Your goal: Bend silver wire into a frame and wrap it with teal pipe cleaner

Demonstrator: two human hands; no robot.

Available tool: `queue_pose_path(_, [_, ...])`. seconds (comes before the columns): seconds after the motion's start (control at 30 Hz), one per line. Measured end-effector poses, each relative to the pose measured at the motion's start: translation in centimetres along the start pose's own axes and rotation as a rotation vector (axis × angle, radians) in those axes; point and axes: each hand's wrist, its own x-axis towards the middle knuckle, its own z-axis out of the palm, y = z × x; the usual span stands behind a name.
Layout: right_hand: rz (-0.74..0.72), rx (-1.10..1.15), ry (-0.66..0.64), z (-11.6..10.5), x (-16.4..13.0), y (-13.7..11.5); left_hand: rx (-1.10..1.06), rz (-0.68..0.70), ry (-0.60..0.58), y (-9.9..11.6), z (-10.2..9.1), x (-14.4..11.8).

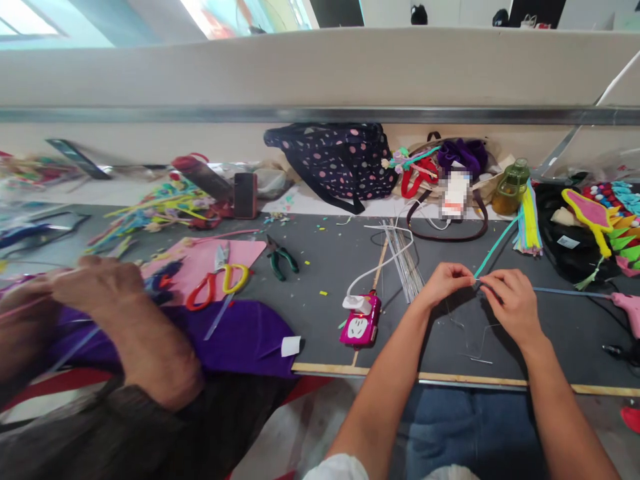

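Note:
My left hand and my right hand meet over the grey table, both pinching the near end of a teal pipe cleaner that runs up and to the right. A thin bent wire lies on the table beneath my hands. A bundle of thin silver wires lies just left of my left hand.
A pink device with a white cable sits near the front edge. Red and yellow scissors lie on pink felt, green pliers beside them. Another person's hands work over purple felt at left. Bags and craft pieces line the back; a pink glue gun lies at right.

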Motion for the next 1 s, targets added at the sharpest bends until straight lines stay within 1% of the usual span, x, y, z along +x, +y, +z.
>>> queue_pose_path(0.07, [-0.023,-0.1,-0.038,0.6,0.3,0.2,-0.011,0.014,-0.008,-0.1,0.0,0.0])
queue_pose_path(0.13, [-0.028,-0.15,-0.062,0.9,0.6,0.4,-0.03,0.031,-0.019,-0.2,0.1,0.1])
queue_pose_path(0.33, [-0.037,-0.176,-0.095,1.1,0.8,0.5,-0.063,0.083,-0.044,-0.3,0.1,0.1])
queue_pose_path(0.53, [-0.061,-0.189,-0.117,0.4,1.3,0.6,-0.055,0.113,-0.046,-0.1,0.1,0.0])
queue_pose_path(0.7, [-0.092,-0.185,-0.148,-0.1,1.8,0.8,0.018,0.172,-0.03,-0.3,0.1,0.2])
queue_pose_path(0.87, [-0.089,-0.111,-0.222,0.2,2.0,1.1,0.11,0.224,-0.002,-0.4,0.0,0.2])
queue_pose_path(1.0, [-0.069,-0.106,-0.279,0.5,2.1,1.2,0.198,0.266,0.03,-0.4,0.1,0.2])
